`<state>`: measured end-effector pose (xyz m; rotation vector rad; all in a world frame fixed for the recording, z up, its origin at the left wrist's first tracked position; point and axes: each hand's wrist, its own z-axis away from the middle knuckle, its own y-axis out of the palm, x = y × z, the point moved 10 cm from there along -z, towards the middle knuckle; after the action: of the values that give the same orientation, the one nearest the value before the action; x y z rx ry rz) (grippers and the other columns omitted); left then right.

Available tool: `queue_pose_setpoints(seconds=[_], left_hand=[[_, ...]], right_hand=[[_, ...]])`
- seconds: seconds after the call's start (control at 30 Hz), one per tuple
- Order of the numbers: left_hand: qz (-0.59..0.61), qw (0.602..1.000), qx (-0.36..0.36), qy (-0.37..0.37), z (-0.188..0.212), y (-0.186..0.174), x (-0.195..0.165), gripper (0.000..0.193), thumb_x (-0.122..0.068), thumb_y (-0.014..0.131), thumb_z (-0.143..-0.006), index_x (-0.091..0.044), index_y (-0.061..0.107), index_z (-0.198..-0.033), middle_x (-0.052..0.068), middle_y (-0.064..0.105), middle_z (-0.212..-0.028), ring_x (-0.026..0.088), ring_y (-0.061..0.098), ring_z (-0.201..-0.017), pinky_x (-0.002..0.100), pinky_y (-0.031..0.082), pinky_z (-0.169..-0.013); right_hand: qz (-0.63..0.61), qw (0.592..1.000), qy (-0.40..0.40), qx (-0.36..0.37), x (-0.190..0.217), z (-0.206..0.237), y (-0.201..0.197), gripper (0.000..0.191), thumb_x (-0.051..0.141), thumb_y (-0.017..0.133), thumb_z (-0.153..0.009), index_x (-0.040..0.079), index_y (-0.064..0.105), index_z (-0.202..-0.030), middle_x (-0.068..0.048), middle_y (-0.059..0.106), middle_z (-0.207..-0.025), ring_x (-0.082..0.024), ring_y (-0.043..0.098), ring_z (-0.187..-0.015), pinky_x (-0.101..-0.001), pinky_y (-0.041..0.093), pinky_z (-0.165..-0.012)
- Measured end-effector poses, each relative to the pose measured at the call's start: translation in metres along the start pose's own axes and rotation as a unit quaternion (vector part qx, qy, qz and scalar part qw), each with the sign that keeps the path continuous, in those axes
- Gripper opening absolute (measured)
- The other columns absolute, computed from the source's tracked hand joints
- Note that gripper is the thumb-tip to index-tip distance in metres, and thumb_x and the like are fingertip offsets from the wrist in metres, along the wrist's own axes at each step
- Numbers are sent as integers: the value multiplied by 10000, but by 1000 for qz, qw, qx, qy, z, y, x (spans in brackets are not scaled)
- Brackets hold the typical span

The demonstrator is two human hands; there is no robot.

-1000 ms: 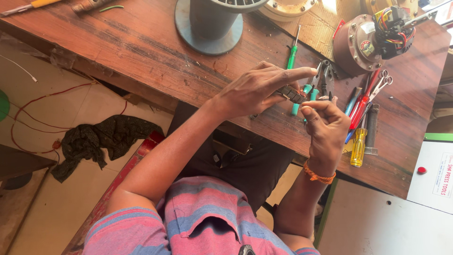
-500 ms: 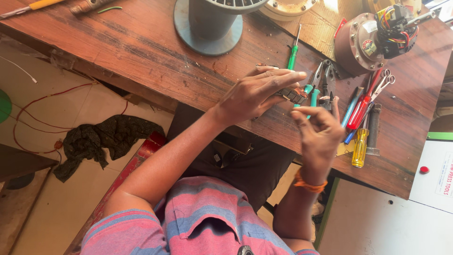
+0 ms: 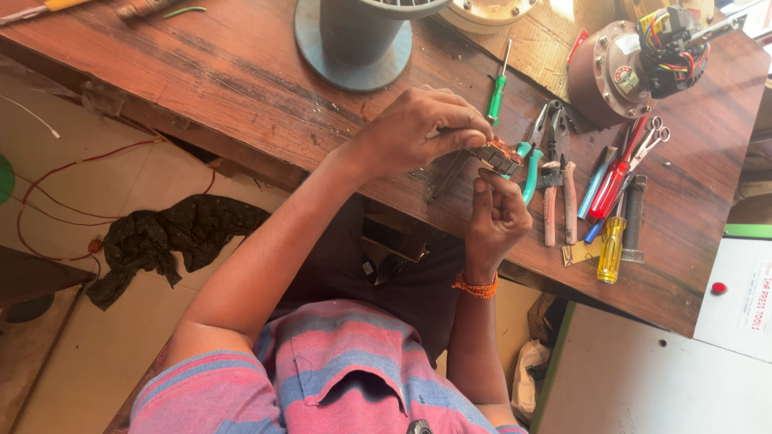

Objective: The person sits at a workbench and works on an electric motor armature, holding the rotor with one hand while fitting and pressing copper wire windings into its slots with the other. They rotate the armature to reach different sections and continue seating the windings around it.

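Observation:
My left hand [image 3: 418, 133] reaches over the wooden workbench [image 3: 241, 88] and grips a small wound core with copper wire [image 3: 496, 155] between its fingertips. My right hand [image 3: 496, 215], with an orange band at the wrist, is just below it. Its thumb and forefinger pinch the core's lower edge, and its other fingers are curled. Both hands hold the piece a little above the bench, beside a row of hand tools. I cannot make out any fine wire between the fingers.
To the right lie teal-handled pliers [image 3: 531, 165], other pliers [image 3: 556, 189], red [image 3: 613, 181] and yellow [image 3: 610, 251] screwdrivers, and a green screwdriver [image 3: 498, 90]. A motor with coloured wires [image 3: 635, 64] and a grey spool [image 3: 354, 40] stand behind. A dark cloth [image 3: 173, 237] lies on the floor.
My left hand has curled its fingers down over the core. My right hand has dropped slightly and closed from spread fingers to a pinch under it.

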<state>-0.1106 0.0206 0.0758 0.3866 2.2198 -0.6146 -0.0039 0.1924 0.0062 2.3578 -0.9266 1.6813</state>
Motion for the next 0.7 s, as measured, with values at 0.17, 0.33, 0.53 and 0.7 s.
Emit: queue_pose_setpoints(seconds=[0.17,0.33,0.53,0.7], left_hand=[[42,999,5,0,0,0,1,214,-177,746,-950,-148,780,-1160,40,766,-1129,216,741,-1063,348,598,-931],[-61,995,-56,51,8,-6,-17,189,-175,791,-934,-126,750,-1113,23,760,-1119,226,715,-1107,373,548,-992],[-38,997,-50,52,8,-7,-22,253,-270,830,-891,-101,724,-1048,13,746,-1119,216,685,-1140,376,544,-993],[-27,999,-21,-17,3,1,-9,227,-310,817,-905,-114,708,-939,-15,755,-1105,180,682,-1090,333,569,-928]], right_hand=[[-19,1000,5,-16,-10,0,-3,103,-46,703,-994,-24,724,-1092,12,675,-947,29,455,-694,-161,311,-561],[-18,999,-12,-30,-15,4,-8,90,-62,692,-992,-22,720,-1068,-71,753,-1063,-4,588,-789,-159,410,-605],[-7,999,-19,-37,-17,5,-10,107,-74,686,-993,-30,735,-1077,-104,762,-1077,-50,654,-880,-176,476,-677],[-4,999,-24,-39,-16,6,-11,100,-72,702,-989,-31,730,-1076,-103,763,-1059,-72,681,-914,-198,518,-731]])
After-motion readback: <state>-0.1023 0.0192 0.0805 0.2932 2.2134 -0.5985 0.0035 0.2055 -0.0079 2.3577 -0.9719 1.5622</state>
